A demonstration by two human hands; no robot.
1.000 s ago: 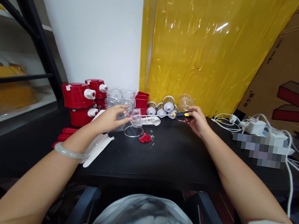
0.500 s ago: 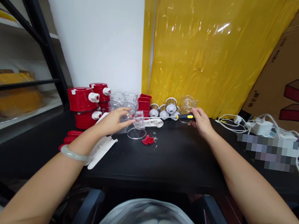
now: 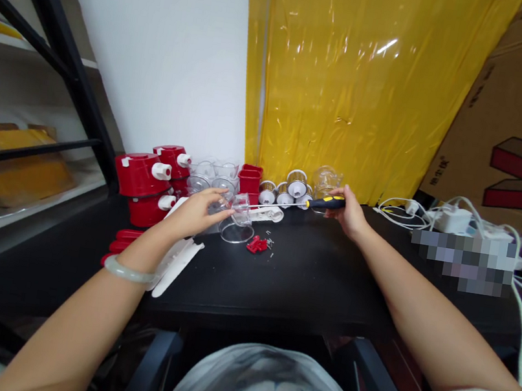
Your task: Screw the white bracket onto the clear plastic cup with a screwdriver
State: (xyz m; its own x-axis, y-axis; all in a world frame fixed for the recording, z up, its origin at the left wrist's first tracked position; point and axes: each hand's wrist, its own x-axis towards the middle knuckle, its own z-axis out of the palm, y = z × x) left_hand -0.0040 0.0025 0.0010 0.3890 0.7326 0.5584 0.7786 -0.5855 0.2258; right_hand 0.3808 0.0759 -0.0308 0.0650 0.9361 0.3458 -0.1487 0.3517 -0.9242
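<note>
Right hand point(image 3: 350, 215) has shifted its grip a bit since half a second ago, and the screwdriver point(image 3: 326, 203) looks rolled round, with more of the yellow on its handle showing now. Left hand point(image 3: 199, 214) has basically stayed put, thumb and fingers part-curled round a clear plastic cup point(image 3: 241, 211) held wide rim down over the black table point(image 3: 317, 276). Right fingers are loosely closed on the back end of the handle, shaft pointing across at the cup; can't tell if the tip's actually on a screw. Just in front of the cup there's a little pile of red plastic pieces point(image 3: 257, 244) with loose screws point(image 3: 270, 243) beside it. Behind: red canisters point(image 3: 136, 175) stacked on the left, red bins point(image 3: 250, 179) in the middle, white-ended mesh filters point(image 3: 296, 184) next to those.
</note>
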